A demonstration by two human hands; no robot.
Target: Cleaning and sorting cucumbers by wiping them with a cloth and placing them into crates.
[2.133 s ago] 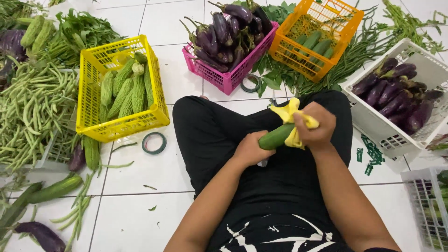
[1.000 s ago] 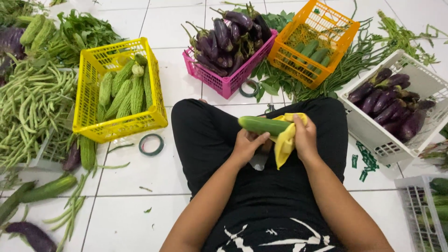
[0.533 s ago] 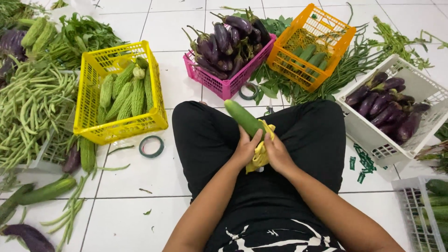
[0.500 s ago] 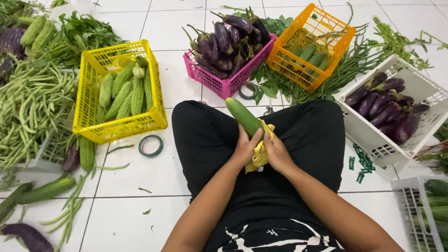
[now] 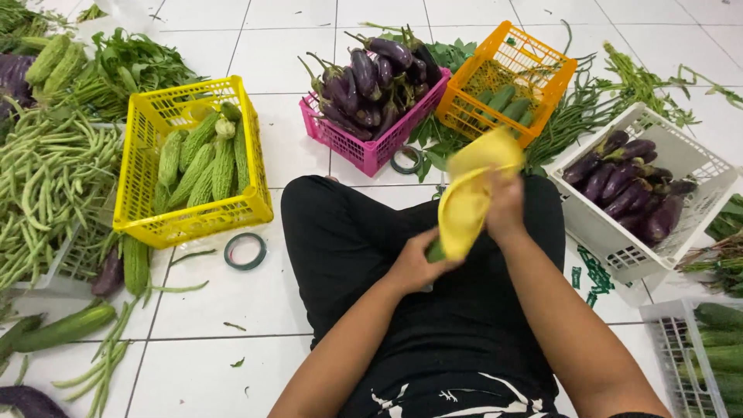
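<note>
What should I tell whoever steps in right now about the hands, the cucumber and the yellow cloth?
Left hand: grips the lower end of the green cucumber, over the lap.
Right hand: holds the yellow cloth wrapped over the cucumber, hiding nearly all of it.
Done: cucumber picked up and covered by the cloth.
Left: cucumber not yet put in any crate. The orange crate ahead holds similar green cucumbers; more lie in the white crate at lower right.

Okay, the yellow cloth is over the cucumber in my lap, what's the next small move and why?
Probably draw the yellow cloth down along the cucumber with the right hand. The cloth covers nearly all of it, only the green end shows at the left hand, which grips that end, so one stroke towards it would finish the pass.
</note>
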